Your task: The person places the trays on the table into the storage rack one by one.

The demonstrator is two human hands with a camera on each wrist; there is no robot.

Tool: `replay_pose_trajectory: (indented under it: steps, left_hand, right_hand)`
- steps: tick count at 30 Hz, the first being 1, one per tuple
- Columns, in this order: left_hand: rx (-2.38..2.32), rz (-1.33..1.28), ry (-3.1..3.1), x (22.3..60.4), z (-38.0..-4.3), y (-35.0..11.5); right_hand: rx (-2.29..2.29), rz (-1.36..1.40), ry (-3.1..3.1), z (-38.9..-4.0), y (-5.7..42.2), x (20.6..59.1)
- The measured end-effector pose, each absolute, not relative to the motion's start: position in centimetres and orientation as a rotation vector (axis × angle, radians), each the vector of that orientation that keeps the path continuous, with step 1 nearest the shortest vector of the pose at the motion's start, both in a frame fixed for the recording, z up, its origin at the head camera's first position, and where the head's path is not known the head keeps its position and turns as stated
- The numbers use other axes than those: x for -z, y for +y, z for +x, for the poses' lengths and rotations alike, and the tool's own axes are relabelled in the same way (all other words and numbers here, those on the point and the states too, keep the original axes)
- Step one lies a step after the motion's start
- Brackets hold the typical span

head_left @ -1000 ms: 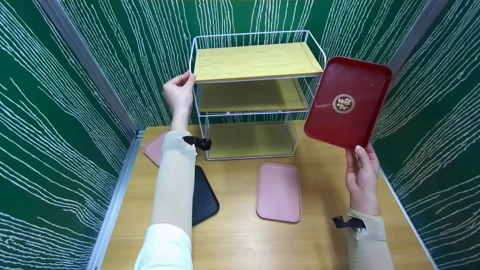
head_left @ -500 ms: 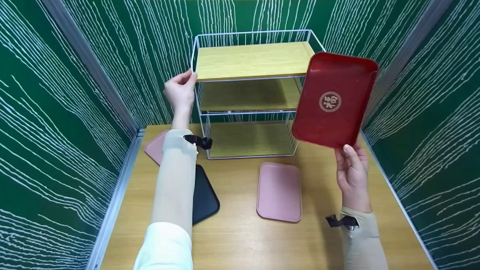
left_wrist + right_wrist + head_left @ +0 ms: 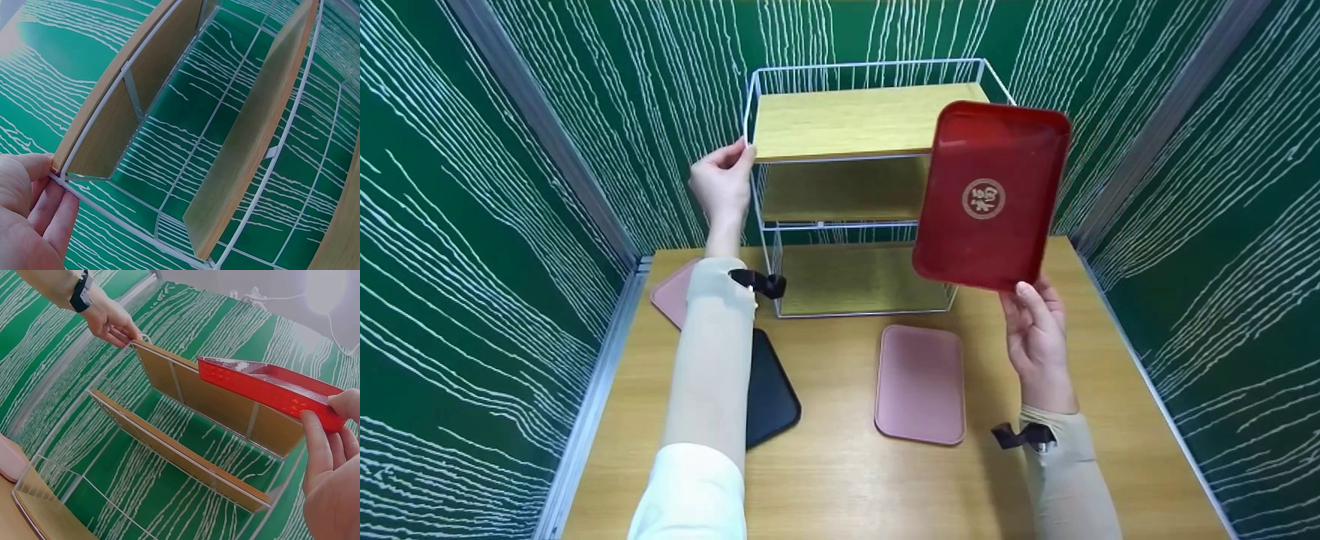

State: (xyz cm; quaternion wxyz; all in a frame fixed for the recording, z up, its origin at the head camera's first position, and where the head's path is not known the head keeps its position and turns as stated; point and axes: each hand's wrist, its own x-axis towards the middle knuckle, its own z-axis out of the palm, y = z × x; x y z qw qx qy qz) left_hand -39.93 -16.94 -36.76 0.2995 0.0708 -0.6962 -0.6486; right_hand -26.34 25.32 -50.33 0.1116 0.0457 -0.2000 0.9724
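A white wire rack (image 3: 859,225) with three wooden shelves stands at the back of the table. My left hand (image 3: 723,184) pinches the front left corner of its top shelf (image 3: 847,124); the left wrist view shows thumb and fingers on that corner (image 3: 56,175). In my right hand (image 3: 1039,337) is a red tray (image 3: 997,195) with a round gold emblem, gripped by its near corner. The tray is raised and covers the rack's right side in the head view. Seen from the right wrist, the tray's side wall (image 3: 253,391) faces the camera, beside the top shelf.
On the table (image 3: 840,487) lie a pink tray (image 3: 920,384) in front of the rack, a black tray (image 3: 769,394) and another pink tray (image 3: 671,292), the last two partly hidden by my left arm. Green walls with white streaks stand behind and on both sides.
My right hand has carried the red tray leftward, from beside the rack to in front of its right side. The left hand has stayed at the shelf corner.
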Motion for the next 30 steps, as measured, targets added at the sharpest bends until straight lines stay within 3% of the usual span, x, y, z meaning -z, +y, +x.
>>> replay_pose_trajectory:
  steps: [18,30]
  left_hand:
    - [1.757,0.222,-1.836,36.7,-40.0,-16.9]
    - [1.791,0.231,-1.834,36.6,-39.9,-16.9]
  right_hand:
    - [-2.857,0.228,-0.758,-28.2,19.9,48.5]
    - [-2.928,0.145,-0.759,-29.6,17.0,46.2]
